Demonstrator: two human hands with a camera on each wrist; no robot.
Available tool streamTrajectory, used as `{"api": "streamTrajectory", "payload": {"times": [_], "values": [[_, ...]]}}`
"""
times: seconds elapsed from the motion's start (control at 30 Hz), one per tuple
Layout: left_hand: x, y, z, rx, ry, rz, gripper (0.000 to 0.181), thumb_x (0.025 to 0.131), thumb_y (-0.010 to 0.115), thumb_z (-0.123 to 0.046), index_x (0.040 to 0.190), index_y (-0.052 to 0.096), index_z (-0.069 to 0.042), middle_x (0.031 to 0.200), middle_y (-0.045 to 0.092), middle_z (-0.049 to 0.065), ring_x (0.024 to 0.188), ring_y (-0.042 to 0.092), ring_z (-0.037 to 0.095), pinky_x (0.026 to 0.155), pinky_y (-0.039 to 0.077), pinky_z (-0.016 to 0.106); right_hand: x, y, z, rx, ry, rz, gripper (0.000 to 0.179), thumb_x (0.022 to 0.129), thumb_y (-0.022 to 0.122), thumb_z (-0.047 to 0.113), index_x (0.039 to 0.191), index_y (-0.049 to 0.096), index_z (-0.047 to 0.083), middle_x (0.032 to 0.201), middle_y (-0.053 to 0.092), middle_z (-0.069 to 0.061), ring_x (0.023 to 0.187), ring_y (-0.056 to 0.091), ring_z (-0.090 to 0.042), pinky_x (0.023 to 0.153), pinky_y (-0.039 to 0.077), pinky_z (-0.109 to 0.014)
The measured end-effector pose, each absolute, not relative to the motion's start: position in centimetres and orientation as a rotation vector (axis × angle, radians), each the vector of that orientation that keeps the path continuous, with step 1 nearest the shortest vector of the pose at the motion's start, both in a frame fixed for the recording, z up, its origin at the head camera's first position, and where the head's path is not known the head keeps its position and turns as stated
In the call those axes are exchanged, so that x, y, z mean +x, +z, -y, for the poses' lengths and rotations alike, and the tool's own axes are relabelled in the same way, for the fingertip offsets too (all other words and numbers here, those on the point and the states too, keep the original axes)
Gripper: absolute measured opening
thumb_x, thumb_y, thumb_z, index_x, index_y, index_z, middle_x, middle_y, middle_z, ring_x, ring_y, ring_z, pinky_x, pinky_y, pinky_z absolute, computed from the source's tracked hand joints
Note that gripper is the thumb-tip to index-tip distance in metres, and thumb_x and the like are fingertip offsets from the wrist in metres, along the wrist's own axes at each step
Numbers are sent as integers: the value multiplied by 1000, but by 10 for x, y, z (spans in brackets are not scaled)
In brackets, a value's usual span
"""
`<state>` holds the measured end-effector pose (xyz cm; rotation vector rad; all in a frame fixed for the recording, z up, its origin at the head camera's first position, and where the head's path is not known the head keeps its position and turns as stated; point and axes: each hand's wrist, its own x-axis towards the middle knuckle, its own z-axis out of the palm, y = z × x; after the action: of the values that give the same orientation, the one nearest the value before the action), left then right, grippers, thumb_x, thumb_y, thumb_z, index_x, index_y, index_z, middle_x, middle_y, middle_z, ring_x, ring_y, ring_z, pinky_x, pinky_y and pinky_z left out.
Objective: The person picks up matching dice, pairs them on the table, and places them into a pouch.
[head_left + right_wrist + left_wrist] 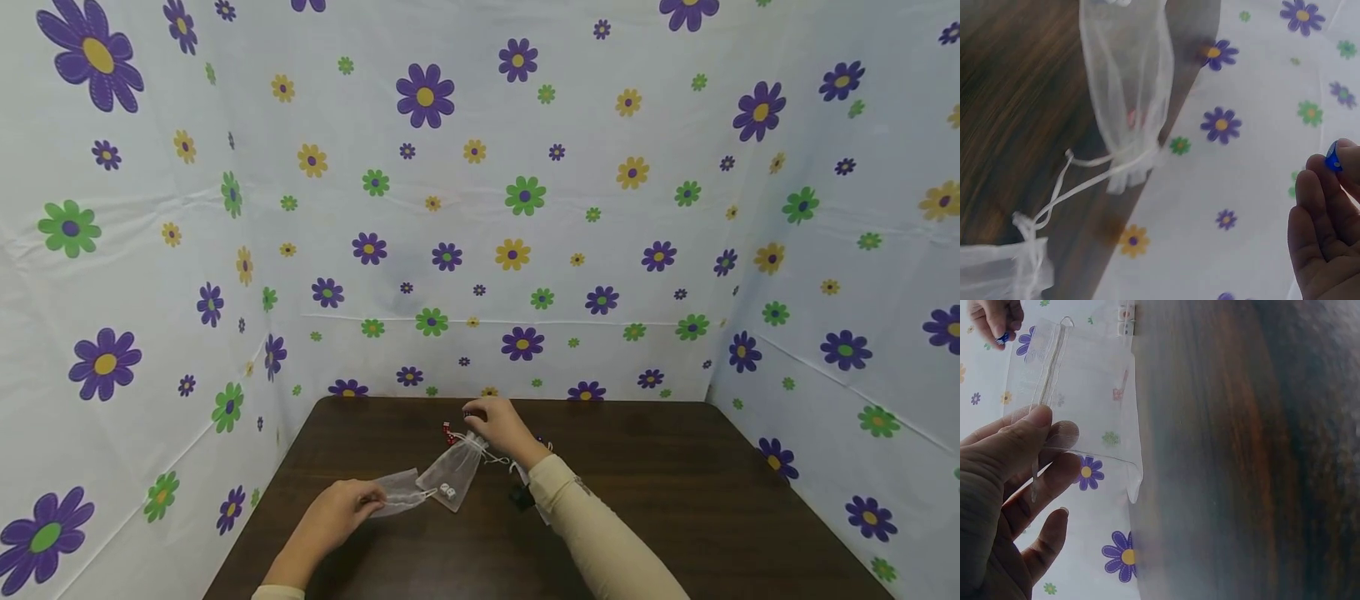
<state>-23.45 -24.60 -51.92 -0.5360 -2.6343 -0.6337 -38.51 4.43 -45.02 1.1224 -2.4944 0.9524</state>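
Note:
My left hand (337,510) pinches a small sheer white drawstring bag (1094,394) near its drawn-string edge, between thumb and fingers. The bag looks flat, and I see nothing inside it. My right hand (501,429) is raised above the far part of the table, pinching a blue die (1333,159) with pale dots between thumb and fingertips. Below it lies a second sheer bag (459,468), its neck gathered by white cords, with white dice (447,490) inside. Red dice (448,433) sit just beyond that bag's neck.
Another sheer bag (997,269) with a tied cord lies on the dark wooden table (675,500), partly hidden under my right forearm in the head view. A flower-printed white cloth (480,208) stands behind the table and along both sides.

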Motion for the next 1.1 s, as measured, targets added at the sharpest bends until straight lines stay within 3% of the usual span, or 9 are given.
{"api": "streamTrajectory", "payload": {"times": [0.33,0.8,1.1], "values": [[-236,-519,247,-540,-614,2632,11,85,80,-9,89,77,-19,86,74,-10,77,66,3,67,56,29,-364,-435,-23,1210,900,2503,20,98,69,11,116,74,5,113,73,-8,107,67,-23,91,55,-37],[-238,-515,246,-595,-624,2615,11,86,79,-9,91,78,-18,89,76,-7,78,67,3,68,57,29,-341,-427,-2,1362,905,2464,19,98,69,10,115,74,6,102,70,-4,83,59,-6,72,51,-18],[-240,-517,245,-595,-655,2604,7,87,79,-12,92,78,-17,90,76,-2,80,68,4,70,58,28,-327,-424,9,1453,834,2466,19,99,68,11,117,73,8,104,68,0,85,57,-2,75,49,-15]]}}
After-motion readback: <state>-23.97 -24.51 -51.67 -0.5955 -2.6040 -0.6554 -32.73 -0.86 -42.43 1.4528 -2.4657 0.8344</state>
